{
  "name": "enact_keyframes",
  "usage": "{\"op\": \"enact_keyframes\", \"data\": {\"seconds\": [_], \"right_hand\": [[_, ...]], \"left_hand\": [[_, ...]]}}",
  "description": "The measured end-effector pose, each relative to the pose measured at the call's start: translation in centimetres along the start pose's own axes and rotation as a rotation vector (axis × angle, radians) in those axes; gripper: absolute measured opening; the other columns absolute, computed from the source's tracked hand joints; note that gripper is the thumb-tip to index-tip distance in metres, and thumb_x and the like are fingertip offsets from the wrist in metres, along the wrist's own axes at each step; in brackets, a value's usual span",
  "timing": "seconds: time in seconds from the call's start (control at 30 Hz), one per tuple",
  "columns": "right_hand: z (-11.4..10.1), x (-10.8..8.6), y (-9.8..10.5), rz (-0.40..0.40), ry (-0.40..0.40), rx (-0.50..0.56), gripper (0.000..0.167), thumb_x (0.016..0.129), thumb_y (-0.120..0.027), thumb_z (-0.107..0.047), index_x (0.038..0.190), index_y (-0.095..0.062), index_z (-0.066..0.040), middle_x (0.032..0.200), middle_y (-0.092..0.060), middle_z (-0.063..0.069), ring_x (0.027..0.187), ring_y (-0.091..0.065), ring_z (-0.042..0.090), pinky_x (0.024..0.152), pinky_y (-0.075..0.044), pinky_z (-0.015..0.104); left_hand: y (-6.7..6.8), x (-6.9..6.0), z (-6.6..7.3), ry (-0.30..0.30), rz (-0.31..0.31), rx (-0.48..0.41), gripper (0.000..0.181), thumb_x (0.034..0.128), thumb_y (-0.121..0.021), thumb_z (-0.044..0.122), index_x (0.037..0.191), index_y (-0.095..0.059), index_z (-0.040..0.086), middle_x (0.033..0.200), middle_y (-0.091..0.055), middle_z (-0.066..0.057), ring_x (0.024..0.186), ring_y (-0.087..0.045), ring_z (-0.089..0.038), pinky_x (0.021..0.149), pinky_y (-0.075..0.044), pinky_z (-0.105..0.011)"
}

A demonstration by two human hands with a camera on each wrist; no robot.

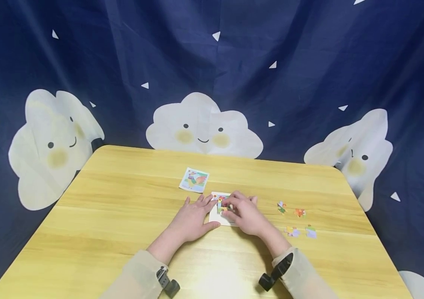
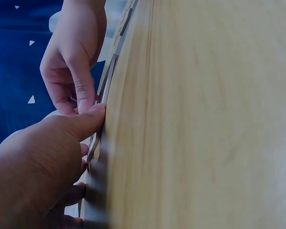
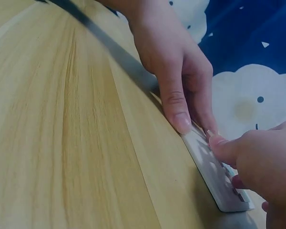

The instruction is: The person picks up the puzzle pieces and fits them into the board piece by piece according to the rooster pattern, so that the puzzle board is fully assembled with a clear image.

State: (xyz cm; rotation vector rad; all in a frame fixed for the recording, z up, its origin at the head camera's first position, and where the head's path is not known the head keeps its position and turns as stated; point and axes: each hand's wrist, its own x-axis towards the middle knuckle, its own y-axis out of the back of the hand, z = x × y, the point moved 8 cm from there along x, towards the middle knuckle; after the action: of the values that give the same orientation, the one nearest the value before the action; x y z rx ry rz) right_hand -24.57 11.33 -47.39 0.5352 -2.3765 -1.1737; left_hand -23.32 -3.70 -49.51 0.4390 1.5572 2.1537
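A white puzzle board [image 1: 216,218] with colourful pieces in it lies on the table [image 1: 137,224]; its thin edge shows in the right wrist view [image 3: 212,183]. My left hand [image 1: 191,220] rests at its left edge, fingers fairly straight, thumb at the near left corner. Over the board's right part, my right hand [image 1: 247,214] has thumb and fingers bent together; in the right wrist view the right thumb and a finger [image 3: 271,157] pinch a small puzzle piece [image 3: 210,134] above the board. The fingers hide much of the board's picture.
Several loose puzzle pieces [image 1: 299,212] lie to the right of the board. Behind it, slightly left, is a square picture card [image 1: 194,180]. A dark blue curtain [image 1: 182,50] with clouds hangs beyond the table's far edge.
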Motion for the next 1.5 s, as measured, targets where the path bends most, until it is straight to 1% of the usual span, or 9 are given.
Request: {"op": "enact_keyframes", "data": {"seconds": [0.13,0.33,0.5,0.63,0.87,1.0,1.27,1.37,1.5], "right_hand": [[-0.1,0.2,-0.2,0.002,-0.014,-0.015,0.028,0.098,-0.078,-0.025,0.123,-0.075,-0.012,0.107,-0.064,-0.005,0.082,-0.053,0.011,0.087,-0.023,0.045],[-0.4,0.5,-0.5,0.003,-0.006,-0.058,0.021,0.096,-0.081,-0.026,0.114,-0.077,-0.015,0.103,-0.065,-0.006,0.083,-0.052,0.012,0.089,-0.024,0.048],[-0.6,0.8,-0.8,0.006,0.009,-0.070,0.025,0.096,-0.080,-0.028,0.116,-0.078,-0.013,0.104,-0.066,-0.004,0.088,-0.054,0.014,0.090,-0.024,0.048],[-0.5,0.9,-1.1,0.008,0.001,-0.077,0.025,0.097,-0.080,-0.030,0.116,-0.078,-0.014,0.106,-0.067,-0.005,0.093,-0.057,0.015,0.090,-0.025,0.048],[-0.3,0.9,-1.2,0.041,-0.001,-0.114,0.030,0.097,-0.080,-0.033,0.120,-0.079,-0.015,0.103,-0.065,-0.006,0.089,-0.054,0.012,0.086,-0.026,0.048],[-0.5,0.7,-1.0,0.063,0.007,-0.132,0.031,0.097,-0.080,-0.033,0.121,-0.079,-0.014,0.104,-0.066,-0.005,0.091,-0.056,0.013,0.085,-0.027,0.048],[-0.6,0.4,-0.9,0.073,0.017,-0.168,0.032,0.098,-0.078,-0.035,0.122,-0.080,-0.014,0.109,-0.067,-0.004,0.104,-0.062,0.017,0.087,-0.028,0.050],[-0.5,0.3,-1.0,0.071,0.020,-0.168,0.033,0.099,-0.077,-0.036,0.124,-0.080,-0.015,0.110,-0.067,-0.004,0.105,-0.062,0.018,0.086,-0.028,0.049],[-0.2,0.3,-1.1,0.073,0.017,-0.171,0.032,0.099,-0.077,-0.036,0.123,-0.080,-0.015,0.110,-0.067,-0.004,0.104,-0.062,0.018,0.086,-0.028,0.049]], "left_hand": [[0.2,-0.1,0.2,-0.005,-0.001,-0.004,0.080,0.1020,-0.058,0.063,0.161,-0.048,0.011,0.168,-0.037,-0.009,0.154,-0.033,-0.037,0.119,-0.025,-0.071],[0.4,-0.1,0.2,-0.008,0.004,0.003,0.080,0.1011,-0.059,0.064,0.161,-0.048,0.011,0.168,-0.038,-0.008,0.153,-0.035,-0.038,0.117,-0.027,-0.072],[0.5,-0.1,0.1,-0.005,0.005,-0.001,0.081,0.1006,-0.060,0.064,0.161,-0.047,0.012,0.168,-0.038,-0.008,0.153,-0.036,-0.038,0.117,-0.027,-0.073],[0.4,-0.1,0.2,-0.004,0.007,0.001,0.082,0.1002,-0.059,0.065,0.161,-0.047,0.012,0.168,-0.038,-0.008,0.153,-0.035,-0.038,0.117,-0.026,-0.073],[0.3,0.0,0.3,-0.007,0.009,0.015,0.081,0.1004,-0.059,0.065,0.160,-0.048,0.011,0.167,-0.038,-0.009,0.153,-0.035,-0.037,0.118,-0.026,-0.072],[0.3,-0.1,0.4,-0.011,0.011,0.022,0.081,0.1008,-0.059,0.065,0.160,-0.049,0.011,0.168,-0.038,-0.009,0.153,-0.034,-0.037,0.118,-0.026,-0.072],[0.2,-0.2,0.4,-0.027,0.016,0.048,0.081,0.1026,-0.054,0.066,0.162,-0.046,0.011,0.168,-0.038,-0.009,0.153,-0.036,-0.038,0.117,-0.028,-0.072],[0.2,-0.3,0.5,-0.040,0.021,0.064,0.079,0.1034,-0.054,0.064,0.162,-0.045,0.011,0.168,-0.038,-0.009,0.152,-0.037,-0.038,0.116,-0.029,-0.073],[0.0,-0.5,0.6,-0.061,0.005,0.096,0.075,0.1051,-0.054,0.061,0.160,-0.048,0.010,0.167,-0.040,-0.009,0.152,-0.037,-0.038,0.114,-0.032,-0.074]]}}
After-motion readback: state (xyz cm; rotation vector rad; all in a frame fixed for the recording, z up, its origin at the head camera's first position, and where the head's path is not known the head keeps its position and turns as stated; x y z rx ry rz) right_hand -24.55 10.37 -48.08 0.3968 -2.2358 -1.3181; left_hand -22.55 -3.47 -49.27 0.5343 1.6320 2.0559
